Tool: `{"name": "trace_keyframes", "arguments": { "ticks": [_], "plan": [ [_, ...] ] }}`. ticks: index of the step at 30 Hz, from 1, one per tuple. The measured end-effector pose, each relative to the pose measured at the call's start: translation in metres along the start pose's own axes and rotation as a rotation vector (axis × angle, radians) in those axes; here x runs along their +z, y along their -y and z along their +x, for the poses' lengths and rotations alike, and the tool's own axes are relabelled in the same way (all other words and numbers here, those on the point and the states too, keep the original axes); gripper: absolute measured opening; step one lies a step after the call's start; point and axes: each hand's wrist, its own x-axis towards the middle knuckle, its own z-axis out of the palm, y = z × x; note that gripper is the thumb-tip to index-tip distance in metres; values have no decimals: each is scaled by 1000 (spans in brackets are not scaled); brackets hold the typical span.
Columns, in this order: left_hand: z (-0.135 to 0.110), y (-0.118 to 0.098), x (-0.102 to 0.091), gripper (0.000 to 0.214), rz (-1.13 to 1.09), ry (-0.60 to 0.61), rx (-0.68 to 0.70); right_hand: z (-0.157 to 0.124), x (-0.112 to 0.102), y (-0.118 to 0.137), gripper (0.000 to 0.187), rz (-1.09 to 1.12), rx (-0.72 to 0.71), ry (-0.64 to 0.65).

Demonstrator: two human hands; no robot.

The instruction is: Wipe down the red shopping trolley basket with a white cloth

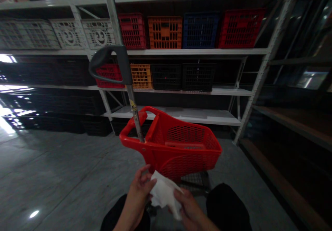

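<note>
A crumpled white cloth or tissue (164, 193) is held in front of me between both hands. Its left edge is pinched by my left hand (140, 186), and my right hand (188, 206) grips its lower right part. Just beyond the hands stands a red plastic shopping trolley basket (190, 163) with a perforated wall. Its tall metal pole rises on the left side to a dark grey curved handle (109, 59). Neither hand touches the trolley.
White metal shelving (197, 51) ahead carries red, orange, blue, black and white crates. Dark stacked crates (57, 103) line the left side. A grey polished floor (64, 161) runs under the trolley. Dark shelving with wooden boards (290, 168) stands at the right.
</note>
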Motion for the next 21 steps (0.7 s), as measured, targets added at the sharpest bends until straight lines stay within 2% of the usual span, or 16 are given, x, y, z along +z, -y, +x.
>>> {"name": "trace_keyframes", "arguments": {
  "ticks": [3,7,9,11,13,15,17,19,21],
  "plan": [
    [7,2,-10,58,92,-44,10,4,-11,0,46,118,57,-103],
    [12,19,-17,47,390,-98,200,7,-8,-7,46,134,8,-175],
    [8,27,-12,39,531,-105,283,8,0,-9,50,125,-16,-224],
    [-1,34,-1,24,598,-72,306,9,10,-10,55,127,28,-253],
    [-10,39,13,9,622,-9,309,8,19,-10,56,117,32,-264],
    [-15,42,23,2,627,74,317,6,24,-8,50,85,-38,-260],
    [-15,40,25,4,597,188,298,5,24,-4,45,59,-68,-248],
    [-8,29,16,10,572,258,302,7,23,8,44,19,-63,-227],
    [5,6,-1,18,616,189,409,16,21,30,42,-113,-174,-206]
  ]
}}
